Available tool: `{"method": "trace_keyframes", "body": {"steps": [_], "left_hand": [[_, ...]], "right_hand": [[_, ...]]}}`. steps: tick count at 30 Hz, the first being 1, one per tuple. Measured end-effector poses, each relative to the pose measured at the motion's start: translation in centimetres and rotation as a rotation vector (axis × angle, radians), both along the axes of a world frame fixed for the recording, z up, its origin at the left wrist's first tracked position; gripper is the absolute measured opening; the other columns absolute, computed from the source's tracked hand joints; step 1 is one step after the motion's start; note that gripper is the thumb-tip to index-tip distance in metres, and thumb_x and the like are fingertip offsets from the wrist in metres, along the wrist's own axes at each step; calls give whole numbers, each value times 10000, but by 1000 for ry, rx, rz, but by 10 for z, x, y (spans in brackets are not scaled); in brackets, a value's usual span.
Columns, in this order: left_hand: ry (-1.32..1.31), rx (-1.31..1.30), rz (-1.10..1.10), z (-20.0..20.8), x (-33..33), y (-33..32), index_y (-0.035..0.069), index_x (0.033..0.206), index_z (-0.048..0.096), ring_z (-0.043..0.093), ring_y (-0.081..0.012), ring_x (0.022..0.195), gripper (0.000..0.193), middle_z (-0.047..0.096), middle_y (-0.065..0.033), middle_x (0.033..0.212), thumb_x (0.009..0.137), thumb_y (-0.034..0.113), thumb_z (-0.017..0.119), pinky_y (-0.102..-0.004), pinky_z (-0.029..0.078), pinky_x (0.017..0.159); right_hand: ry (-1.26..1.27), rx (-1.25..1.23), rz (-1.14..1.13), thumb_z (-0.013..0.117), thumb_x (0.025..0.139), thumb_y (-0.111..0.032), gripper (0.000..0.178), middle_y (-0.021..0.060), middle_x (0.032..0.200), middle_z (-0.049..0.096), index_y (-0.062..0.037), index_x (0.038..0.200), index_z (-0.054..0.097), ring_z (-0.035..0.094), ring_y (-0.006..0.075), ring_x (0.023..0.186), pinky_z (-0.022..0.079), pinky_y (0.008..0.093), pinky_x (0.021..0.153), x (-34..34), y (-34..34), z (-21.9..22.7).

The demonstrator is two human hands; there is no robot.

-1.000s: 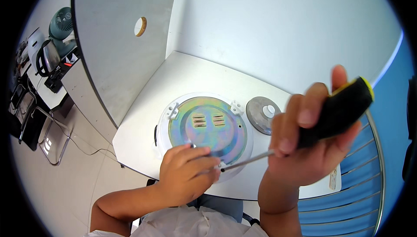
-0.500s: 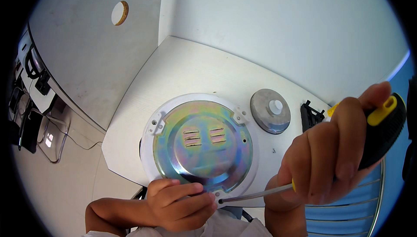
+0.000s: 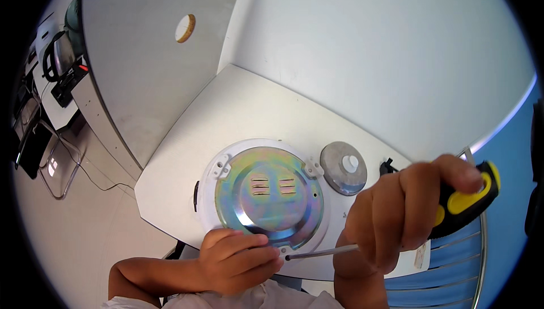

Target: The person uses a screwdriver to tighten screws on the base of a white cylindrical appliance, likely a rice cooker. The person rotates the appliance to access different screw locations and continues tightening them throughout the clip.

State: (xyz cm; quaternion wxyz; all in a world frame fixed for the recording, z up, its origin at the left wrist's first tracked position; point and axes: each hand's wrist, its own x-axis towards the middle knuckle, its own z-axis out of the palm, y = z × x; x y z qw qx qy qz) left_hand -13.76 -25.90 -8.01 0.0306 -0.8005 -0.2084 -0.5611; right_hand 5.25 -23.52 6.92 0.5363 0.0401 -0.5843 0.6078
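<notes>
A round white appliance lies upside down on the table, its underside covered by an iridescent metal plate with slotted vents. White tabs with holes sit around the plate's edge. My left hand grips the appliance's near rim, fingers bent over the plate's edge. A screwdriver with a black and yellow handle is held in my right hand, fingers wrapped round it. Its shaft slants down to the left, and the tip meets the hole in the near tab, beside my left fingertips. Any screw there is too small to make out.
A grey metal disc with a white knob stands right of the appliance on the white table. Tiny screws lie near it. Behind them is a black part. Pale panels enclose the table's far sides.
The whole view has shifted, so the table and appliance sit lower in it. My right hand and the screwdriver handle have turned and come lower; the tip stays at the same tab.
</notes>
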Motion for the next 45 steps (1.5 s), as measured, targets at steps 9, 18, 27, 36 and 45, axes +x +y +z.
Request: {"method": "trace_keyframes", "body": {"steps": [9, 18, 27, 36, 45], "left_hand": [[-19, -12, -6, -4, 2, -3, 180, 930, 721, 597, -157, 985, 233, 655, 39, 1011, 707, 177, 653, -295, 424, 779], [-31, -21, -2, -8, 1, -2, 197, 945, 718, 602, -134, 968, 248, 658, 65, 1010, 711, 177, 640, -290, 414, 794], [-51, -38, -3, -11, -2, -3, 207, 994, 704, 600, -118, 992, 250, 657, 72, 1024, 765, 168, 614, -286, 392, 845], [-47, -64, 18, -9, 0, -7, 219, 983, 699, 607, -106, 976, 232, 655, 78, 1028, 778, 167, 604, -283, 390, 840], [-49, -50, 11, -9, 1, -5, 221, 962, 704, 609, -108, 966, 229, 658, 79, 1015, 758, 171, 612, -282, 387, 848]], "right_hand": [[-87, 134, 318, 413, 1020, -313, 296, 119, 618, 511, -61, 974, 561, 395, 164, 394, 341, 283, 379, -8, 0, 7], [-234, 165, 869, 517, 979, -260, 222, 94, 846, 513, -116, 1145, 549, 487, 163, 474, 405, 238, 431, -33, 30, 28], [-212, 138, 124, 495, 995, -209, 229, 148, 792, 524, -52, 1155, 446, 472, 230, 392, 431, 351, 331, -17, 2, 18], [-269, 309, -297, 425, 1017, -179, 517, 168, 880, 528, -48, 1470, 211, 540, 223, 453, 492, 357, 336, -18, -25, 18], [61, 356, -413, 628, 871, 6, 547, 185, 1009, 440, 9, 1341, 347, 576, 224, 577, 550, 336, 331, -25, -23, 12]]}}
